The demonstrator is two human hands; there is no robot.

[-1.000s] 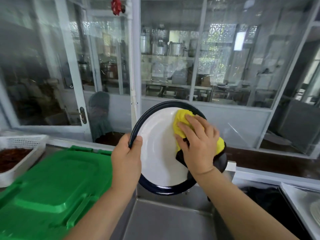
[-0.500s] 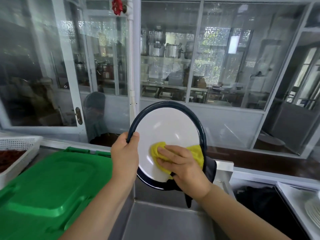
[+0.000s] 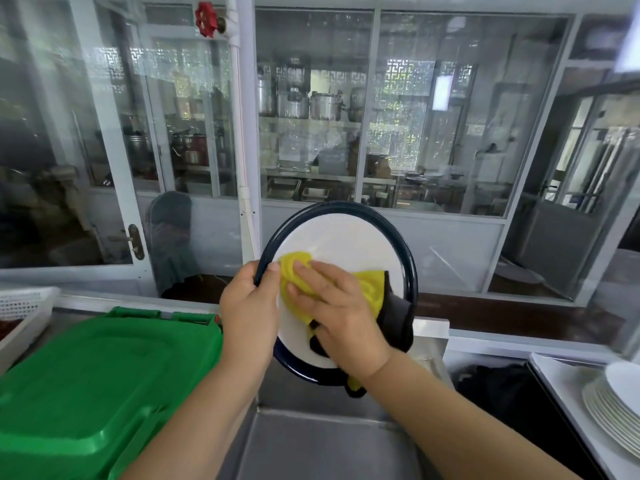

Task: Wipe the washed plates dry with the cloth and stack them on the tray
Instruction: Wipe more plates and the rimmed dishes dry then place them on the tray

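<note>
Gripping the plate (image 3: 349, 244) rim, the left hand (image 3: 251, 306) steadies it while the right hand (image 3: 341, 315) presses the cloth (image 3: 370, 289) flat-fingered against it.

A left hand (image 3: 250, 308) grips the left edge of a round white plate with a dark blue rim (image 3: 349, 240), held upright above a steel sink (image 3: 322, 445), while the right hand (image 3: 341, 311) presses a yellow and black cloth (image 3: 372, 289) flat against its face, beside a green plastic lid (image 3: 97, 379) and stacked white plates (image 3: 614, 407).
</note>
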